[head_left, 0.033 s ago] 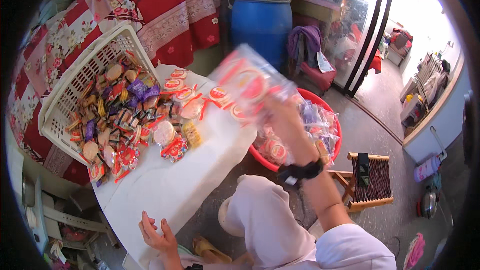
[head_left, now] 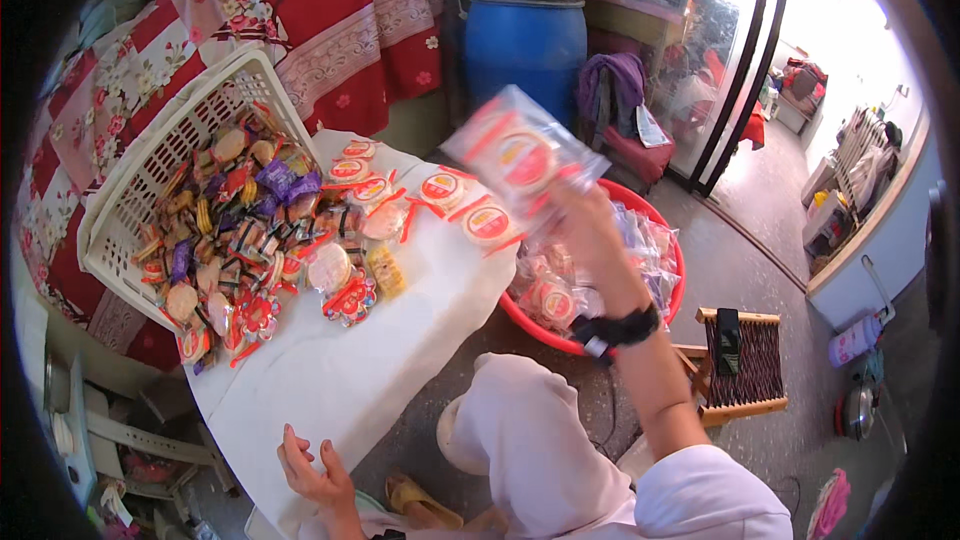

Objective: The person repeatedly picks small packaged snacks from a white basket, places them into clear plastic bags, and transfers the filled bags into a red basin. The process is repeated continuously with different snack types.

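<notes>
My right hand [head_left: 585, 225] grips a transparent bag [head_left: 525, 155] by its lower end, holding it up between the table and the red tub. Inside the bag shows a round pale snack pack with red print. Under that arm, the red tub [head_left: 676, 285] holds several more filled bags [head_left: 552, 302]. My left hand [head_left: 318, 470] rests over the near edge of the white table [head_left: 350, 380], fingers apart and holding nothing. Along the table's far right edge lie flat round snack packs [head_left: 487, 222]. A tipped white basket [head_left: 115, 250] spills a heap of small wrapped snacks [head_left: 270, 230] onto the tabletop.
Behind the table hangs a red floral cloth [head_left: 330, 50]. A blue barrel [head_left: 525, 35] and a chair with purple cloth [head_left: 612, 90] stand beyond the tub. To the right is a wooden folding stool [head_left: 755, 370] with a dark phone-like object [head_left: 727, 340] on it.
My right hand and the bag have shifted slightly to the right, and the bag looks less blurred. My left hand has stayed in place.
</notes>
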The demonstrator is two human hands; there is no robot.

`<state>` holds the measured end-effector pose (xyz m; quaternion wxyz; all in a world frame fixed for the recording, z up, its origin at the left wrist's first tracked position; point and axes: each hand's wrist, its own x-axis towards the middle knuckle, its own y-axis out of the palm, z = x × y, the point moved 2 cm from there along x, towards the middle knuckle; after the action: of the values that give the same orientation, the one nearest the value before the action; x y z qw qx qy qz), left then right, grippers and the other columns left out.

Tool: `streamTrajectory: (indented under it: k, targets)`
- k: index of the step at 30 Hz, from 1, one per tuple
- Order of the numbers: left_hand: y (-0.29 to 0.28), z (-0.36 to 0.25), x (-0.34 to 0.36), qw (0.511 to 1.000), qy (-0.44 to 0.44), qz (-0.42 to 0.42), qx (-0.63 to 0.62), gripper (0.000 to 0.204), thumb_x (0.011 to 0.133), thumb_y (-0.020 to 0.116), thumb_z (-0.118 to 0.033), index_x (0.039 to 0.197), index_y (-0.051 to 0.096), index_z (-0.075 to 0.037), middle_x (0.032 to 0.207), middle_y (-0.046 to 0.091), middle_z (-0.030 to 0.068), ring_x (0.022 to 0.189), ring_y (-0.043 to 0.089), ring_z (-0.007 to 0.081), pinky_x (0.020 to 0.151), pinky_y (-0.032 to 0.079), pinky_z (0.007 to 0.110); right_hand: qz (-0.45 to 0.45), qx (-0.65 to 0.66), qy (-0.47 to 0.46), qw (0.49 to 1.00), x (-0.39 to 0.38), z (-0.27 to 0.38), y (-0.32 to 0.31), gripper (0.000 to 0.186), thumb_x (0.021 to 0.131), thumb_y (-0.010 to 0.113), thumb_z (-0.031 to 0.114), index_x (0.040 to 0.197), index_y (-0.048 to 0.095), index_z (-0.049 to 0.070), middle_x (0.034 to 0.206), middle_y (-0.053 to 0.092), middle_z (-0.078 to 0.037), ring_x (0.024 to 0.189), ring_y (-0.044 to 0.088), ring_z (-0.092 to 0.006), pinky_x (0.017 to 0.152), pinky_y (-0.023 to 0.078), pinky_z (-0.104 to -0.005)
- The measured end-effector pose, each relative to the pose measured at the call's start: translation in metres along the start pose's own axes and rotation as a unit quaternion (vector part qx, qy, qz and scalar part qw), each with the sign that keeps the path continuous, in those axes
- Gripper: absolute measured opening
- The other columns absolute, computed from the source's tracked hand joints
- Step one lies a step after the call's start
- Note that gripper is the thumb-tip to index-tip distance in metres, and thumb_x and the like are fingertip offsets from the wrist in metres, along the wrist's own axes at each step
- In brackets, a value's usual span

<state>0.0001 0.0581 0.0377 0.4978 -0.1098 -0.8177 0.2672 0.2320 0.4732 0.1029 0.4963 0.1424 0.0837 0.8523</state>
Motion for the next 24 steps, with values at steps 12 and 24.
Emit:
streamTrajectory:
  k: [12, 24]
  targets:
    - [0.000, 0.007, 0.000, 1.000, -0.022, 0.019, -0.004, 0.043, 0.088, 0.060, -0.011, 0.127, 0.051, 0.008, 0.080, 0.046, 0.0099, 0.068, 0.044, 0.0224, 0.056, 0.034, 0.034, -0.229, -0.182, 0.154, 0.944, 0.020, -0.174, -0.210, 0.024, 0.086, 0.063, 0.025, 0.099, 0.061, 0.005, 0.078, 0.061, -0.005, 0.063, 0.059, -0.0181, 0.055, 0.050, -0.0339]
    - [-0.101, 0.053, -0.011, 0.958, -0.182, -0.216, -0.044, 0.026, 0.092, 0.057, 0.000, 0.117, 0.060, 0.002, 0.088, 0.055, 0.0041, 0.074, 0.051, 0.0113, 0.067, 0.045, 0.024, 0.222, -0.050, -0.001, 0.974, -0.049, 0.014, 0.123, 0.026, 0.100, 0.054, 0.026, 0.109, 0.065, 0.004, 0.092, 0.068, -0.005, 0.073, 0.061, -0.0072, 0.065, 0.050, -0.0215]
